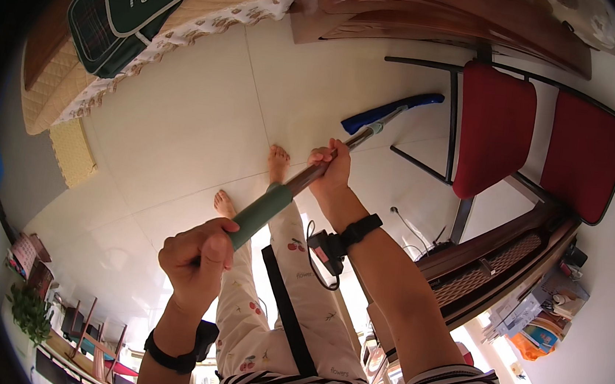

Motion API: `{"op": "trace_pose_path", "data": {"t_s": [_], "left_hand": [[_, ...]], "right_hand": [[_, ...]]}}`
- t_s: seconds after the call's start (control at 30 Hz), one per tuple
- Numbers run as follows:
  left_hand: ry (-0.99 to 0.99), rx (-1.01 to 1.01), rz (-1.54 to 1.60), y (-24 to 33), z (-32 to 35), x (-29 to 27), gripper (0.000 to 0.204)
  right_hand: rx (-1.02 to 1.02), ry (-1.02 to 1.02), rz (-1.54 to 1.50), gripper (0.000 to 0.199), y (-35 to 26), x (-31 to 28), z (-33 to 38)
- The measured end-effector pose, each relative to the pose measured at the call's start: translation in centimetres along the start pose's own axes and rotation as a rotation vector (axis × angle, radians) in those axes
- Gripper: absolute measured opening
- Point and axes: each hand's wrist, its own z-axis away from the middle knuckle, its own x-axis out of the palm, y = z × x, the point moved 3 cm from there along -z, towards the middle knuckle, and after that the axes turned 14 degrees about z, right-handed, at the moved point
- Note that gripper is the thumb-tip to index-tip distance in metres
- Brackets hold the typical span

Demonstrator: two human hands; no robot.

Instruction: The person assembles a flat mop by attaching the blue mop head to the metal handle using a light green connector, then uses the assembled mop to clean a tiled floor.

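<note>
A mop with a long brown pole and a green grip [265, 211] runs diagonally across the middle of the head view. Its flat blue head [369, 118] rests on the pale tiled floor, ahead and to the right, close to the chair legs. My left hand [196, 257] is closed round the upper end of the green grip. Further down, my right hand [330, 173] wraps round the brown pole, just below the grip. Both wrists wear black straps, and the right strap has a small dark box [327, 256] with a cable. My bare feet [278, 162] stand under the pole.
A red chair [495, 129] with a black metal frame stands at the right, beside a dark wooden cabinet [489, 265]. Wooden furniture [450, 17] lines the far side. At the far left, a dark green bag [128, 15] lies on a quilted cover, near a yellow mat [73, 154].
</note>
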Motion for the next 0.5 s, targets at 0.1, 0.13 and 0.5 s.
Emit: {"op": "trace_pose_path", "data": {"t_s": [0.1, 0.13, 0.5], "left_hand": [[-0.068, 0.043, 0.077, -0.4, -0.7, 1.7, 0.037], [-0.079, 0.055, 0.099, -0.6, -0.9, 2.0, 0.037], [-0.278, -0.231, -0.152, -5.5, -7.7, 10.0, 0.026]], "right_hand": [[-0.007, 0.033, -0.078, 0.015, -1.7, -1.2, -0.2], [-0.04, 0.029, -0.076, 0.015, -2.2, -1.5, 0.1], [-0.233, 0.106, -0.32, 0.012, -10.8, -8.5, -4.9]]}}
